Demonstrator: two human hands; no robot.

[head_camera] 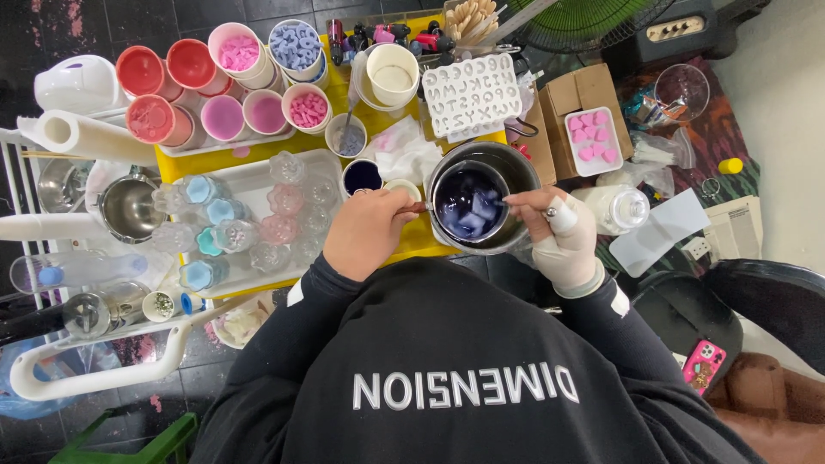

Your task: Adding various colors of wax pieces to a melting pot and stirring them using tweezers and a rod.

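The left hand grips a spoon in the metal pot, the gloved right hand pinches its rim, below a white letter mould.

The pot stands on the table between the left hand and the right hand. Chunks lie in it. Behind it lies the letter mould. Left of it sits a tray of small jars, with cups behind. A box stands right of the mould.
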